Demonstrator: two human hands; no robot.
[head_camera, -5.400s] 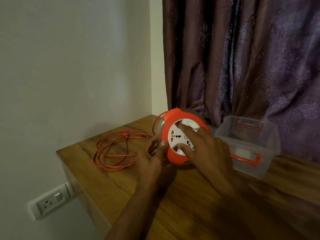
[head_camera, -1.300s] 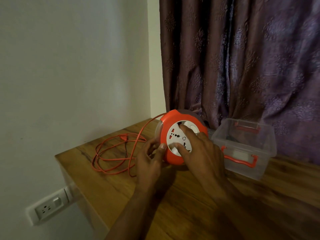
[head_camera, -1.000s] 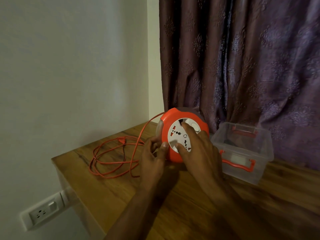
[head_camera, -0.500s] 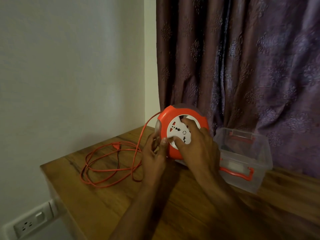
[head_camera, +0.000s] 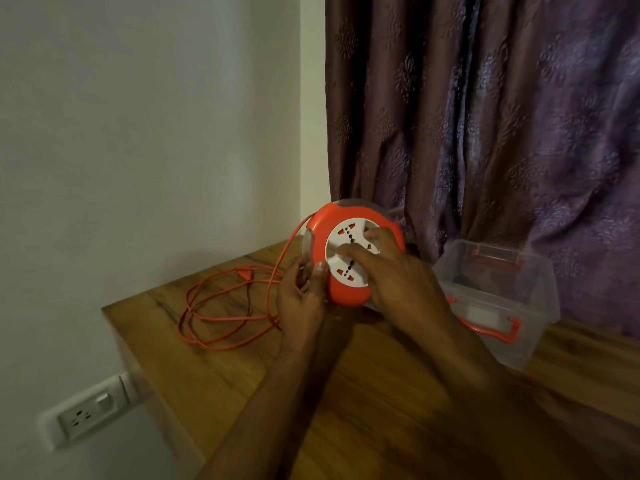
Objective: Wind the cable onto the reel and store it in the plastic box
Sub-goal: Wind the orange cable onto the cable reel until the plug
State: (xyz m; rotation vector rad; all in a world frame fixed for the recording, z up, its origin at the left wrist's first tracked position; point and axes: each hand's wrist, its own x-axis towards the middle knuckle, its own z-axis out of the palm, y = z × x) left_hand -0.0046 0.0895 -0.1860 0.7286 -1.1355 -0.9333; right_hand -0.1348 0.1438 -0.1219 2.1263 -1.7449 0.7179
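the left hand [head_camera: 304, 299] is curled around the reel [head_camera: 353, 252] rim so it is kept upright; the white face is turned by right hand [head_camera: 398, 271] fingertips (straight, pressing). loose cable [head_camera: 221, 306] lies left on the table [head_camera: 381, 393]; the plastic box [head_camera: 502, 303] waits open at right.

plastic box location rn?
Head view, right side: the clear plastic box sits open on the wooden table, against the curtain, just right of the reel.

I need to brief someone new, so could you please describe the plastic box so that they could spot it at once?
On the wooden table, look right, against the purple curtain. The box sits there, just right of the orange reel. It alone is clear, with orange handles.
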